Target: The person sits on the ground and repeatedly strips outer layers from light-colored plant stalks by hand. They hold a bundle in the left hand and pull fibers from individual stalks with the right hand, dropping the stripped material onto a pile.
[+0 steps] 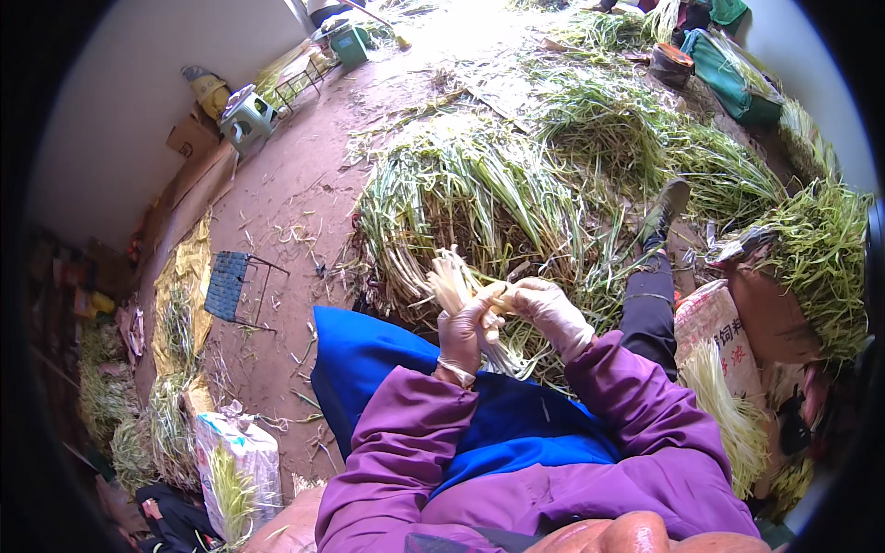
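My left hand (pixel 462 332), in a thin whitish glove, is closed around a small bundle of pale peeled stalks (pixel 451 282). The bundle's thick ends point up and away from me, and thin pale leaves (pixel 508 359) hang below the hand. My right hand (pixel 550 314), gloved too, meets the left one and pinches a thin greenish stalk (pixel 494 282) at the bundle's side. Both hands are above a blue apron (pixel 387 345) across my lap. Just beyond them lies a large heap of long green leafy stalks (pixel 470 186), its brownish root ends towards me.
A low stool with a woven blue seat (pixel 227 285) stands left, a grey-green plastic stool (pixel 247 121) farther back. Pale stalks (pixel 726 408) lie by a printed sack (pixel 712 325) at right. A wrapped bundle (pixel 242 463) stands lower left. Other people are partly visible at the far edge.
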`<state>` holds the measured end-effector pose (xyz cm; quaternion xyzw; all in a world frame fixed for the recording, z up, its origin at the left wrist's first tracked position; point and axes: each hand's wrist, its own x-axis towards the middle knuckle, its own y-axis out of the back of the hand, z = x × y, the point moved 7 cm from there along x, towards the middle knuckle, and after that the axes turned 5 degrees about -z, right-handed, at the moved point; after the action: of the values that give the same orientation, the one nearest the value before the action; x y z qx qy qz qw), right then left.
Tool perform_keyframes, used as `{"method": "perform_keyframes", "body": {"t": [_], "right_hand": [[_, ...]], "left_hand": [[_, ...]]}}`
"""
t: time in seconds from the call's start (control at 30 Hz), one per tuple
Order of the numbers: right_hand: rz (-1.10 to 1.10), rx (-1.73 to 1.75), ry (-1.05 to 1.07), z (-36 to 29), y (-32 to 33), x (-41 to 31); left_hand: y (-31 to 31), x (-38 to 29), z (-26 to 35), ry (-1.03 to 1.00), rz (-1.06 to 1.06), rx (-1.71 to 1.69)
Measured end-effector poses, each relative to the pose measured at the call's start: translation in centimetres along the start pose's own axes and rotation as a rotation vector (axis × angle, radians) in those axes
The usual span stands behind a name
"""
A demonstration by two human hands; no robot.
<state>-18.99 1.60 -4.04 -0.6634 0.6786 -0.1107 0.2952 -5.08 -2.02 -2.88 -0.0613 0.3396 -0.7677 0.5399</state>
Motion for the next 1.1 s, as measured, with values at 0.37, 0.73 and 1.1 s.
{"method": "perform_keyframes", "body": {"t": [0.37,0.73,1.1], "right_hand": [[0.572,-1.934,-0.047,-8.4,16.0,-3.1],[-0.119,-0.824,-0.271,0.2,6.9,-3.0],[0.081,0.000,0.171,-3.3,3.8,-1.3]], "left_hand": [[5.2,1.3,6.2,-0.177,0.146,-0.269],[2.4,2.1,4.1,-0.165,-0.120,-0.309],[-0.2,-0.1,-0.9,0.215,-0.166,-0.035]]}}
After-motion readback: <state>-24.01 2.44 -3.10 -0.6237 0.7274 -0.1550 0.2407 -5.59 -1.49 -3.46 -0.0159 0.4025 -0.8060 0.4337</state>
